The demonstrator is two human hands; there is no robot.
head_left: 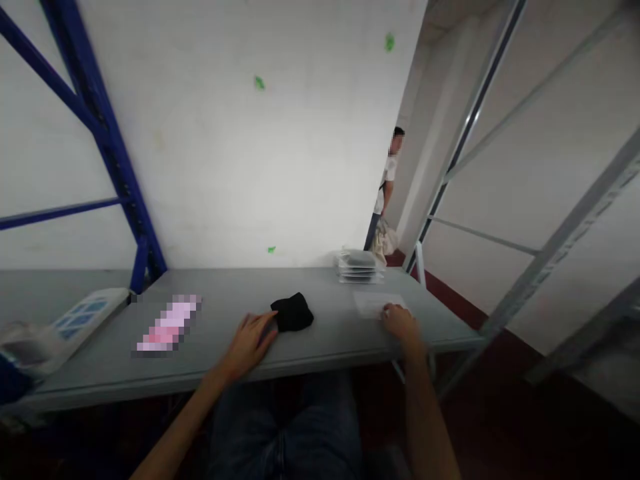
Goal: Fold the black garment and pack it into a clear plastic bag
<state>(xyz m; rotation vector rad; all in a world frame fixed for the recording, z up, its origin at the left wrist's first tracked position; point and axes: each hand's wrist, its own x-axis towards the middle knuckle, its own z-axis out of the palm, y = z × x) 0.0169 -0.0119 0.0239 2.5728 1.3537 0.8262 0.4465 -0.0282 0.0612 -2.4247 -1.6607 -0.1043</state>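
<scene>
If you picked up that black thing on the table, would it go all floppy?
Probably: the black thing has a soft, uneven outline, like cloth. It may feel light, since it looks only a bit bigger than the left hand. It seems unlikely to roll, lying rather flat on the table.

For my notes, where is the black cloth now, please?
In the head view, the black cloth lies centrally on the table, just right of the left hand.
</scene>
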